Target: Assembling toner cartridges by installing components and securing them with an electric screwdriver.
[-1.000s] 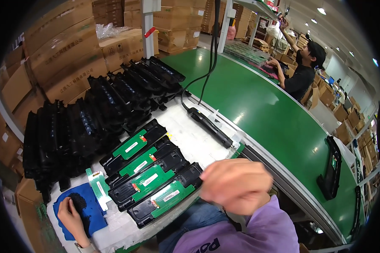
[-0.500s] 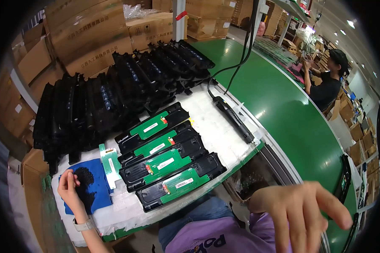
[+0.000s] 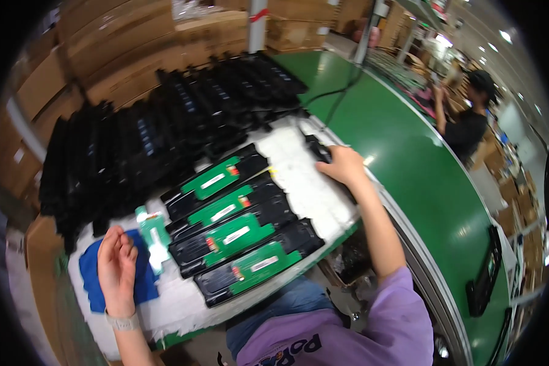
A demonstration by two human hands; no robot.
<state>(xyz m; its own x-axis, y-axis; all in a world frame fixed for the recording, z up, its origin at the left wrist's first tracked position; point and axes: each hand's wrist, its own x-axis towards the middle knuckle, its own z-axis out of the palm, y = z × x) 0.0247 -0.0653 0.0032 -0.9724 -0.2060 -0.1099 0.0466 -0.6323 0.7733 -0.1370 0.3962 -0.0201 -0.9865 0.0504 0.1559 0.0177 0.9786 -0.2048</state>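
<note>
My right hand (image 3: 346,166) is closed round a black corded electric screwdriver (image 3: 315,148) lying on the white padded table; the palm hides most of its body. Over a blue cloth (image 3: 90,271) my left hand (image 3: 118,265) hovers with its fingers curled together, and whatever they pinch is too small to make out. That hand covers most of the pile of tiny black pieces on the cloth. Between the hands lie several black plastic housings (image 3: 186,263), each with a green circuit board (image 3: 236,235) on it. A separate green board (image 3: 154,239) rests beside the cloth.
Stacked black housings (image 3: 146,137) line the table's far side, with cardboard boxes (image 3: 122,36) behind. A green conveyor belt (image 3: 421,177) runs along the right, carrying another black housing (image 3: 487,274). A co-worker (image 3: 470,116) is farther off at right.
My right hand has gone from the lower right, fingers spread, up and left onto the screwdriver. The left hand has turned and shifted slightly right over the cloth. The view has shifted slightly.
</note>
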